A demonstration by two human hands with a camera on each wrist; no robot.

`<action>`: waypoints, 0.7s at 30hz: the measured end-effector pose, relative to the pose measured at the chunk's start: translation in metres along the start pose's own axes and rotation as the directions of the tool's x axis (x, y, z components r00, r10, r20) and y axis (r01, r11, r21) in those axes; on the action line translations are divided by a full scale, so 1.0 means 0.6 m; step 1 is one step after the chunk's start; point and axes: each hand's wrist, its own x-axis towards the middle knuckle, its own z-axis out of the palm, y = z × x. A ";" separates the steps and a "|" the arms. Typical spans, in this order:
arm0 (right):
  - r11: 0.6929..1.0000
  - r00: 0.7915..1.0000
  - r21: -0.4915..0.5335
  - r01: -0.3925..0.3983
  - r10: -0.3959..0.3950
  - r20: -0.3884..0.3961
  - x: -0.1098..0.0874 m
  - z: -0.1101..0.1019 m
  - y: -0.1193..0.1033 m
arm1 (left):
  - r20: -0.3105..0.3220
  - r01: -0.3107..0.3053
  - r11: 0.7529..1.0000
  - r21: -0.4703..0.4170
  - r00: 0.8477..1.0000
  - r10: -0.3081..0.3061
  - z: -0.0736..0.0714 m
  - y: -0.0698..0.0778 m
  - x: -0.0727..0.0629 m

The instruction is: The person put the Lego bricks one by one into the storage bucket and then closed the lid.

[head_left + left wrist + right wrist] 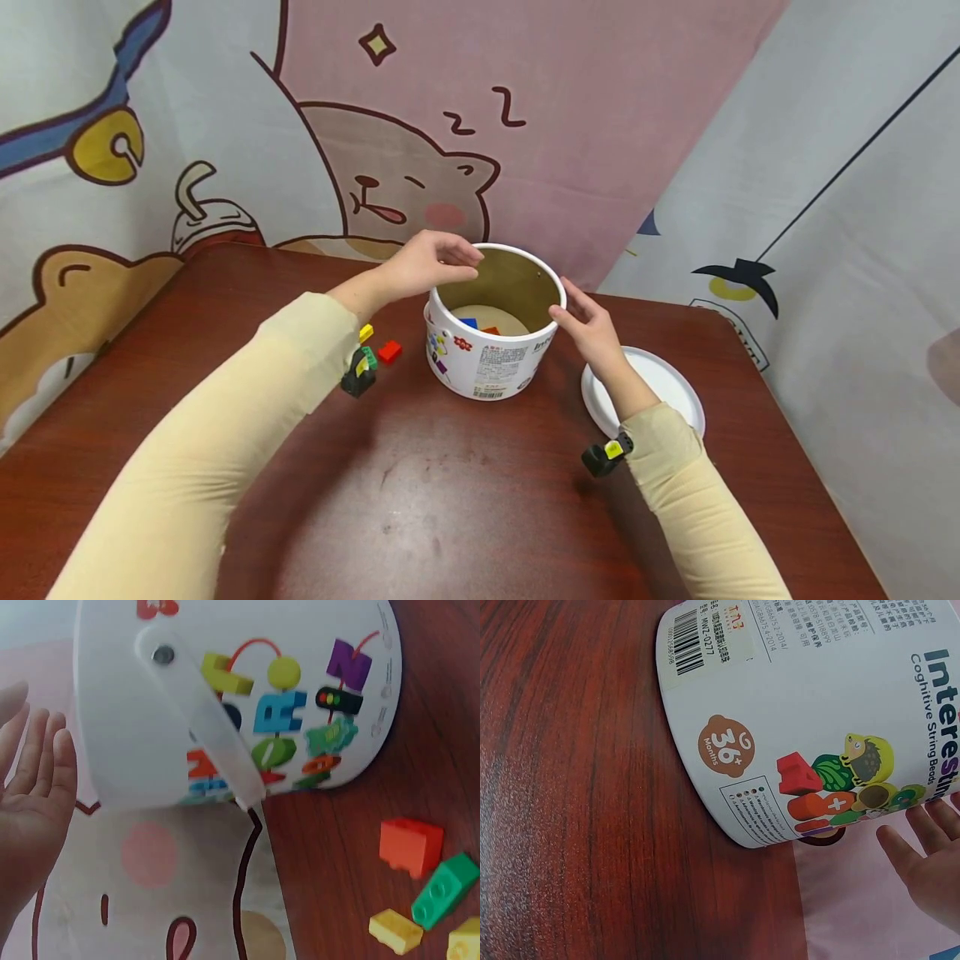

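A white round bucket (491,367) with printed pictures of string beads stands upright on the table. Inside it lie a blue block (468,322) and an orange-red block (491,331). My left hand (432,265) hovers at the rim's left side, fingers extended toward the opening, nothing in them. On the opposite side, my right hand (591,327) rests its fairly straight fingers against the outside near the rim, with the thumb at the rim's edge. In the right wrist view those fingers (922,851) lie beside the printed wall.
Left of the bucket, a red block (390,351), a green block (369,358) and a yellow block (365,333) lie on the brown table (450,500). A white round lid (667,383) lies under the right forearm. A cartoon-printed curtain (600,125) hangs behind the table.
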 end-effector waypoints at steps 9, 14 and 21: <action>1.000 1.000 -0.001 0.004 -0.004 -0.008 0.001 0.001 0.000 | -0.149 0.080 0.997 0.015 0.986 -0.076 -0.051 -0.046 -0.038; 1.000 1.000 0.010 0.005 -0.005 -0.007 0.001 0.000 0.000 | -0.183 0.188 0.982 0.033 0.967 -0.179 -0.064 -0.107 -0.066; 1.000 1.000 0.010 0.002 -0.002 -0.007 0.001 0.001 0.000 | -0.156 0.305 0.952 -0.003 0.941 -0.302 -0.069 -0.183 -0.102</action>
